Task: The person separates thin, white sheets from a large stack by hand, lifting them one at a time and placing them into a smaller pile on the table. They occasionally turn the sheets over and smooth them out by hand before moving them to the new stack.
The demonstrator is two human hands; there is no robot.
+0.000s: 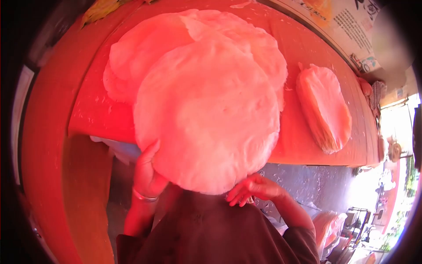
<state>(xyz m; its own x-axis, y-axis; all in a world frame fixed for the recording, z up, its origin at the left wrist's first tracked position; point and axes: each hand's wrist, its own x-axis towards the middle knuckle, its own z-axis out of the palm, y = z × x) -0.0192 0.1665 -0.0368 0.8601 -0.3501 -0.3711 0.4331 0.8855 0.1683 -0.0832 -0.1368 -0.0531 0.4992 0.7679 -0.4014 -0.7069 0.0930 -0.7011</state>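
Observation:
A large, thin, round pale flatbread (pixel 206 114) is lifted in front of me, tilted over the near edge of the wooden table (pixel 92 110). My left hand (pixel 148 174), with a bangle at the wrist, grips its lower left rim. At the lower right rim are the fingertips of my right hand (pixel 252 189), fingers curled under the edge. Behind the lifted one, more round flatbreads (pixel 145 48) lie overlapping on the table.
A tall stack of folded flatbreads (pixel 325 108) lies on the table's right part. Printed paper (pixel 347 22) covers the far right corner. Below the table edge are a grey floor (pixel 307 180) and plastic bags (pixel 329 226) at right. Everything has a red tint.

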